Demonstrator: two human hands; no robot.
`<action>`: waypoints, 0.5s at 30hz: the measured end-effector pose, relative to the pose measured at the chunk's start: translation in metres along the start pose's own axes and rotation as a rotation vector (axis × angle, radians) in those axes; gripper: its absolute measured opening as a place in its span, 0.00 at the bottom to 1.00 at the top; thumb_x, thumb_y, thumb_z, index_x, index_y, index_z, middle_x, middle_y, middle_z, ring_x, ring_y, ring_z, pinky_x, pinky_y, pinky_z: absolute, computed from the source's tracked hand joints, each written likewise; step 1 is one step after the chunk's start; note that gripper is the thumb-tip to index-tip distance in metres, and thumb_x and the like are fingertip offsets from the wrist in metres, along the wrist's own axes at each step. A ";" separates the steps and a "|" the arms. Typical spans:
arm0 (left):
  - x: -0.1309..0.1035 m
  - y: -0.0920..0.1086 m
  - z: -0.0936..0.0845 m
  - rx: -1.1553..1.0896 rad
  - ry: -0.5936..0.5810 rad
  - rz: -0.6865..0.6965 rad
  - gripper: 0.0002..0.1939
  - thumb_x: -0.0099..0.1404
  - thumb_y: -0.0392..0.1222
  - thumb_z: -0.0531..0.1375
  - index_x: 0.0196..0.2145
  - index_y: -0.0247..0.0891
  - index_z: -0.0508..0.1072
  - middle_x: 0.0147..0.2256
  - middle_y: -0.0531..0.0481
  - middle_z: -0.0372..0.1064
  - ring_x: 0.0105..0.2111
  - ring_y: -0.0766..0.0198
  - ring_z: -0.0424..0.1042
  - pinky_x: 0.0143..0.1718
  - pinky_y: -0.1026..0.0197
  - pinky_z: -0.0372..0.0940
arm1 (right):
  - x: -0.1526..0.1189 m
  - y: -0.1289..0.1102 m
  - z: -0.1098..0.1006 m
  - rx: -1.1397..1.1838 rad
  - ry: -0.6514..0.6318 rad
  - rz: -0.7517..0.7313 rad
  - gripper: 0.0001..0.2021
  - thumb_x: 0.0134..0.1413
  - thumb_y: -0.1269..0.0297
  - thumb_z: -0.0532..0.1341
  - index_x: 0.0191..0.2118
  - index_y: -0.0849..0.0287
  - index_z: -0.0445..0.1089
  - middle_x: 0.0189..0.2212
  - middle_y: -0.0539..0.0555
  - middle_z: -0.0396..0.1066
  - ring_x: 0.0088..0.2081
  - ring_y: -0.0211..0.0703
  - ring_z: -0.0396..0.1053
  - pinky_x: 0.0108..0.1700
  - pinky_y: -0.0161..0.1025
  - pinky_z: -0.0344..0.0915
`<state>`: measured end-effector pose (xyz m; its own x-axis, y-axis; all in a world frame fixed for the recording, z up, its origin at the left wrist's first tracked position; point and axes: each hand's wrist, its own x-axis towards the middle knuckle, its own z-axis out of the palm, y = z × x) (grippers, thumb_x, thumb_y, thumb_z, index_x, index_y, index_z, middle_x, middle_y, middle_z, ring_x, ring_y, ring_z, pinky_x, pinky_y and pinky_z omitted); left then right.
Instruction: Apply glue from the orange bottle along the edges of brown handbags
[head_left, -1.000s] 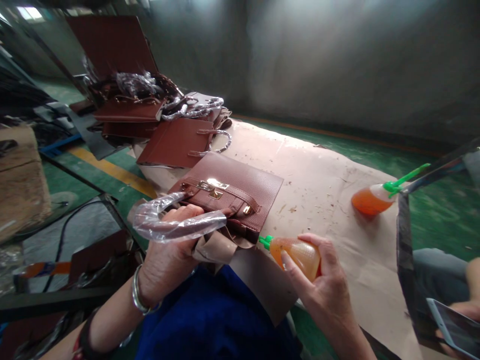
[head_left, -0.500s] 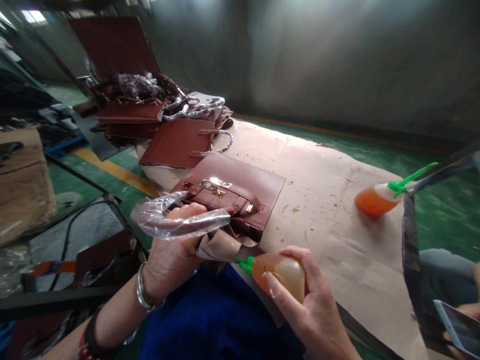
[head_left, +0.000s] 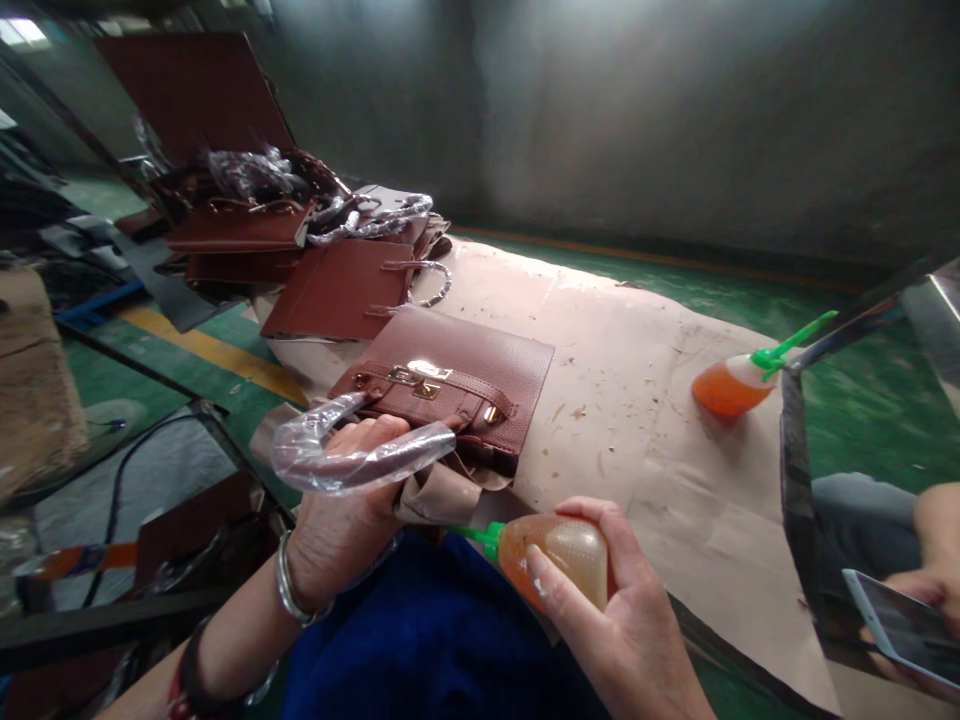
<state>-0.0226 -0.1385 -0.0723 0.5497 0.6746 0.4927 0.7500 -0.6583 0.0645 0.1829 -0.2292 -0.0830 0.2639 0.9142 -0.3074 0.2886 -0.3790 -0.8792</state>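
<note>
The right hand [head_left: 626, 600] is wrapped around a squeeze bottle [head_left: 555, 560], thumb pressed to its side. Orange liquid fills the nozzle end, and the base looks paler. Its green spout [head_left: 491, 538] points toward the left hand [head_left: 352, 490], just below the near edge of a brown handbag [head_left: 487, 365] on the worktop [head_left: 637, 450]. The left hand grips that edge, beneath the plastic-wrapped handle [head_left: 375, 465]; exactly what its fingertips pinch is hidden, as is the bag's inside. Near the worktop's right end, a second bottle [head_left: 731, 388] holds orange-red liquid below a pale upper part.
</note>
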 end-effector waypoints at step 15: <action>-0.010 -0.024 0.009 0.084 0.140 -0.051 0.13 0.64 0.48 0.52 0.43 0.50 0.71 0.38 0.51 0.72 0.36 0.52 0.72 0.31 0.54 0.67 | 0.016 0.022 0.007 0.578 -0.017 0.138 0.26 0.40 0.45 0.66 0.39 0.58 0.61 0.25 0.46 0.67 0.24 0.37 0.67 0.23 0.33 0.66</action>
<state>-0.0431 -0.1267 -0.0868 0.4576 0.6493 0.6074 0.8070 -0.5902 0.0229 0.1871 -0.2222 -0.1101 0.2471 0.8660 -0.4348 -0.2968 -0.3595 -0.8847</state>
